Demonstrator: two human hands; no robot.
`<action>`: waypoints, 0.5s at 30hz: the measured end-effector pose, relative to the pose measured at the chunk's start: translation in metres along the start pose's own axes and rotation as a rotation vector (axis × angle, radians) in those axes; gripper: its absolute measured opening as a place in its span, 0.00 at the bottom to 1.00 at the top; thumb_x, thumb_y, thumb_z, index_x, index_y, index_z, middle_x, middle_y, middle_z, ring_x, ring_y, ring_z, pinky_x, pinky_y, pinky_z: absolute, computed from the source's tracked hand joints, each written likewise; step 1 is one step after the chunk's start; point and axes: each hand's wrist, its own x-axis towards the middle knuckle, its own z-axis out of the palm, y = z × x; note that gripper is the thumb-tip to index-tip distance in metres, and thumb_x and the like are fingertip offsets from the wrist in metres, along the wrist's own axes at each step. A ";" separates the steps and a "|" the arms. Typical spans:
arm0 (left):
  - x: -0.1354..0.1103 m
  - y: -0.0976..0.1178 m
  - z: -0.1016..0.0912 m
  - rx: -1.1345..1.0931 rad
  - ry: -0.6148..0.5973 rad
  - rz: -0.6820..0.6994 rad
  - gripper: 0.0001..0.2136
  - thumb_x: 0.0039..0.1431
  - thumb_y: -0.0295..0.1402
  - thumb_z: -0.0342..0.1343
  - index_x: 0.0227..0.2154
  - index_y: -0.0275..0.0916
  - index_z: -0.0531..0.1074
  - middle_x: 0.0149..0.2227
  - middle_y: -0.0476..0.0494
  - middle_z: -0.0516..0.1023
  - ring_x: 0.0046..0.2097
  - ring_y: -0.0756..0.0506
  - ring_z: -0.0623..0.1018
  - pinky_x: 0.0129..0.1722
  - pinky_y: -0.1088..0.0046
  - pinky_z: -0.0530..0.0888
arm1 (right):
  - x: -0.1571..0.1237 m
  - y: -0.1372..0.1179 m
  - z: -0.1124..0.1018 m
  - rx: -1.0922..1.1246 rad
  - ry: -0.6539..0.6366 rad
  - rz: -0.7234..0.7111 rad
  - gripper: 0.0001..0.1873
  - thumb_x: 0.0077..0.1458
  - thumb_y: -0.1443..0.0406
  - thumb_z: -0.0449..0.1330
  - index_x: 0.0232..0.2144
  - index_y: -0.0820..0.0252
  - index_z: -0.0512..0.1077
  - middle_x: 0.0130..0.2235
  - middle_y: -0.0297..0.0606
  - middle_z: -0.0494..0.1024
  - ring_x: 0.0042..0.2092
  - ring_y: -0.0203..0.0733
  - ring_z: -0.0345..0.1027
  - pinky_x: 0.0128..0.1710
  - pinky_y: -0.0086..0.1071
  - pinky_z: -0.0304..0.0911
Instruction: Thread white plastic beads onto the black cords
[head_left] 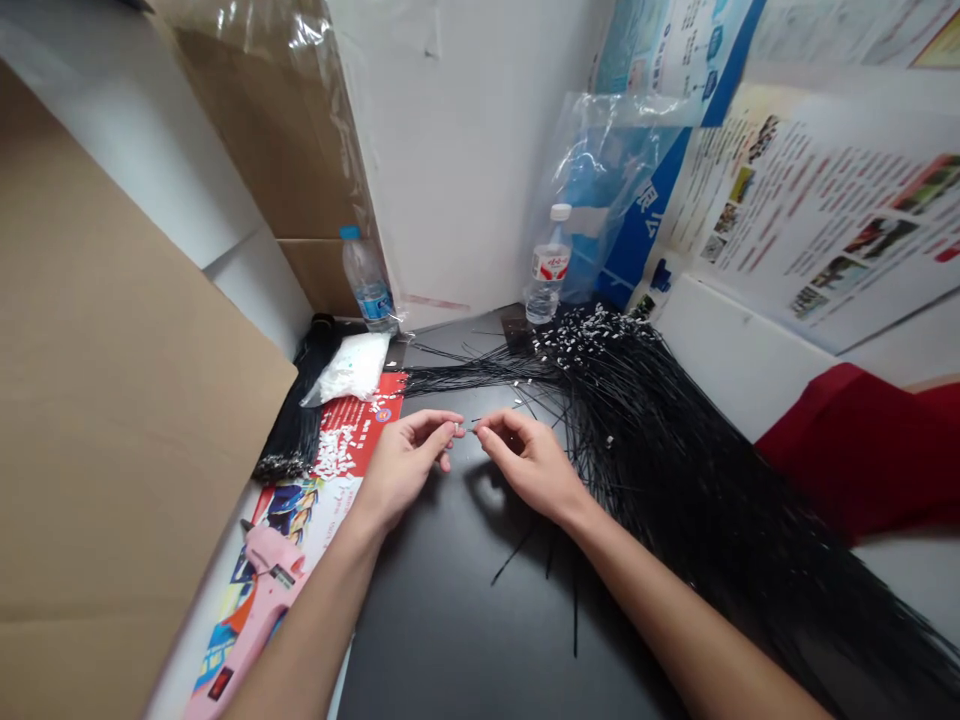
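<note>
Over the dark table, my left hand [409, 455] pinches a small white piece [459, 426] between thumb and forefinger. Facing it, my right hand [534, 460] is closed on a thin black wire [475, 425], whose tip points at the white piece across a narrow gap. Right of my right hand lies a large heap of black wires [645, 440], many with small white pieces at their far ends. Loose white pieces [334, 452] are scattered on a red printed sheet [369, 440] left of my left hand.
A pink glue gun [262, 590] lies beside my left forearm. Behind it are a bag of white pieces [352, 368] and another black wire bundle [289, 440]. Two plastic bottles, one blue-capped [366, 280] and one white-capped [550, 265], stand at the back. Cardboard [112, 400] walls the left side.
</note>
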 end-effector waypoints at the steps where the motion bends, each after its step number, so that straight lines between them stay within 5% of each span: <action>1: 0.000 0.000 0.001 -0.012 -0.006 -0.009 0.10 0.54 0.36 0.62 0.36 0.36 0.78 0.31 0.48 0.79 0.23 0.54 0.71 0.27 0.76 0.67 | 0.000 0.000 0.000 0.003 0.003 -0.010 0.10 0.60 0.61 0.57 0.33 0.61 0.74 0.26 0.32 0.72 0.27 0.33 0.62 0.26 0.26 0.56; 15: -0.001 -0.006 0.008 -0.054 -0.022 -0.047 0.12 0.52 0.38 0.64 0.34 0.35 0.76 0.27 0.50 0.77 0.20 0.54 0.72 0.24 0.76 0.69 | -0.003 0.010 0.002 -0.017 0.079 -0.063 0.10 0.59 0.61 0.58 0.31 0.61 0.74 0.26 0.32 0.73 0.26 0.32 0.61 0.26 0.26 0.55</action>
